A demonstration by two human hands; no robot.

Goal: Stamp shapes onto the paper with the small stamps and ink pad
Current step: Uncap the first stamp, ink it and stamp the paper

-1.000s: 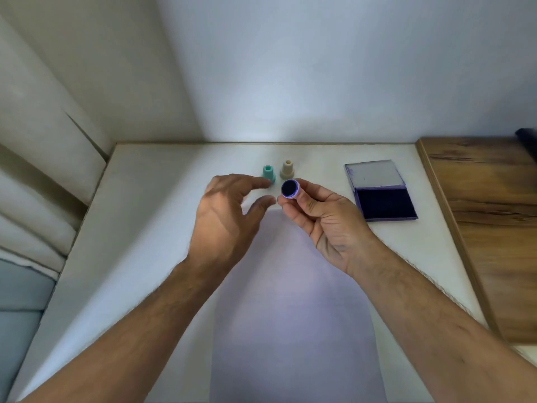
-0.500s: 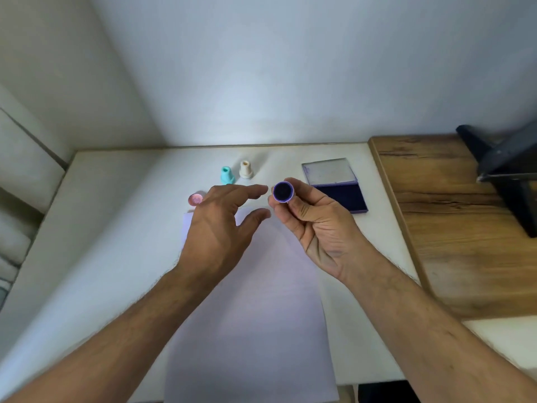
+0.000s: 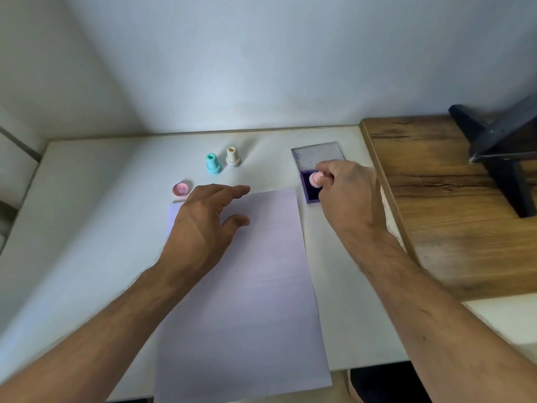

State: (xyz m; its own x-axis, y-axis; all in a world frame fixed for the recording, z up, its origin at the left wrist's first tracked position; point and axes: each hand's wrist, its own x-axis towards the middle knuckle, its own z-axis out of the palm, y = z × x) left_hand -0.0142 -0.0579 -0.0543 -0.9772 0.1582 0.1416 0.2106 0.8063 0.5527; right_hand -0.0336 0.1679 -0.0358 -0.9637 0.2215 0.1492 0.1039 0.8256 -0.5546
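Observation:
My right hand (image 3: 347,193) grips a small pink stamp (image 3: 315,179) and holds it down on the dark ink pad (image 3: 308,191), whose clear lid (image 3: 318,155) lies open behind it. My left hand (image 3: 203,222) hovers open with spread fingers over the top left corner of the blank pale paper (image 3: 241,301). A pink cap (image 3: 182,189) lies left of the paper's top edge. A teal stamp (image 3: 213,164) and a cream stamp (image 3: 232,156) stand upright farther back.
The white table (image 3: 87,228) ends at a wall behind and at the front edge below the paper. A wooden surface (image 3: 453,205) adjoins on the right, with a dark stand (image 3: 499,146) on it.
My right hand has moved right from in front of me to the ink pad and turned the stamp face down onto it. My left hand stays near the paper's top.

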